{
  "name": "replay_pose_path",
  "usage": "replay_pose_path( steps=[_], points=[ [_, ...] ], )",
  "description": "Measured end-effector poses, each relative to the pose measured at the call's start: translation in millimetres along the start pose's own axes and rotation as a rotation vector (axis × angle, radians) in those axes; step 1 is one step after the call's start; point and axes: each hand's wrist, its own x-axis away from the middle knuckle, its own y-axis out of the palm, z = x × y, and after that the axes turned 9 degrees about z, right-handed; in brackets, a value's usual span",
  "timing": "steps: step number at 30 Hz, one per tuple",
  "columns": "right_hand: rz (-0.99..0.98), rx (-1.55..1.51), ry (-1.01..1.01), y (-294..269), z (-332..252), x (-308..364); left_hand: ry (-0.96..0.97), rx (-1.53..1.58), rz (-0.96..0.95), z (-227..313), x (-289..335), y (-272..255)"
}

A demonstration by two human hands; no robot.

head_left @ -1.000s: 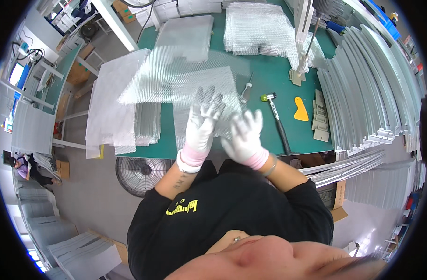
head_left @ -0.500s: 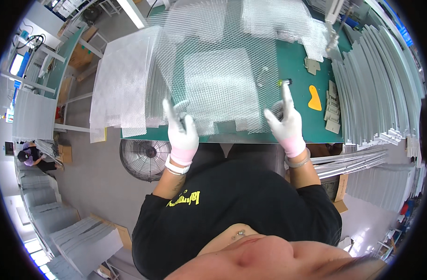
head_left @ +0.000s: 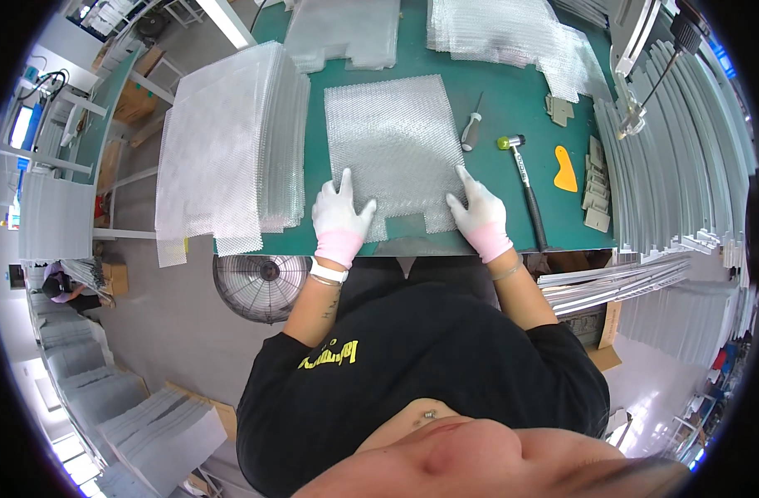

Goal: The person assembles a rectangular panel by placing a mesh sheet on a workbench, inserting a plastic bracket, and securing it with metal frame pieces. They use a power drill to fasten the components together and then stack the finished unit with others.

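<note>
A translucent honeycomb-mesh sheet [head_left: 393, 141] with a notched near edge lies flat on the green table [head_left: 500, 91] in front of me. My left hand [head_left: 341, 212], in a white glove with a pink cuff, rests at the sheet's near left corner, fingers spread. At the near right corner my right hand [head_left: 481, 212], gloved the same way, touches the edge with its fingers stretched out. Right of the sheet lie a screwdriver [head_left: 472, 131] and a mallet [head_left: 526, 187] with a yellow-green head end.
A tall stack of mesh sheets [head_left: 222, 141] stands on the left. More sheets lie at the far left [head_left: 346, 33] and far right [head_left: 495, 33]. A yellow scraper [head_left: 565, 170] and small beige plates [head_left: 596, 187] lie near the long metal strips [head_left: 666, 158]. A floor fan [head_left: 263, 286] stands below.
The large mesh sheet raised between my hands and blurred by motion now lies down on the table. Both hands have lowered inward onto its near corners. The screwdriver and mallet show clearly.
</note>
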Motion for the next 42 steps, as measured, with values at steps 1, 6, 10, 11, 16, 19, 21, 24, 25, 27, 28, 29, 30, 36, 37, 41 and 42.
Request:
replay_pose_path(
  steps=[1,6,10,11,16,19,21,24,25,27,28,29,30,36,37,41,42],
  points=[
    [-0.002,0.010,-0.005,0,2,0,0.000,0.008,0.005,0,1,1],
    [-0.060,-0.008,0.016,-6,0,-7,-0.006,0.015,0.015,-1,2,4],
    [-0.149,0.053,0.077,-9,-4,-13,-0.055,0.055,-0.043,3,-5,-3],
    [-0.196,0.086,0.086,-11,-7,-14,-0.097,0.047,-0.062,5,-6,-8],
    [0.005,0.066,0.001,-34,20,-49,0.056,-0.054,-0.018,3,-15,-18],
    [0.484,0.133,0.182,-68,95,-117,0.262,-0.059,-0.063,-10,-16,-1],
    [0.508,0.380,0.481,-68,185,-154,0.279,-0.037,-0.119,-3,-14,-15],
    [0.244,0.521,0.673,-64,192,-179,0.255,-0.100,-0.185,2,9,-27],
    [0.197,0.549,0.689,-61,186,-182,0.250,-0.129,-0.204,5,17,-32],
    [0.358,0.332,0.658,-56,207,-180,0.269,-0.096,-0.011,16,32,-45],
    [0.401,0.270,0.632,-57,204,-175,0.267,-0.056,0.098,19,42,-50],
    [0.445,0.209,0.610,-59,202,-170,0.269,-0.016,0.208,20,52,-53],
    [0.480,0.146,0.603,-60,214,-161,0.359,0.108,0.273,17,64,-58],
    [0.356,-0.818,0.403,-80,31,-34,-0.001,1.172,-0.671,-34,152,1],
    [0.083,-0.829,0.446,-77,15,6,-0.348,1.353,-0.814,-41,166,22],
    [-0.637,-0.741,0.314,-27,-26,129,-0.823,1.644,-0.454,-9,157,25],
    [-0.596,-0.987,0.465,-5,-28,148,-0.834,1.685,-0.454,-9,155,33]
  ],
)
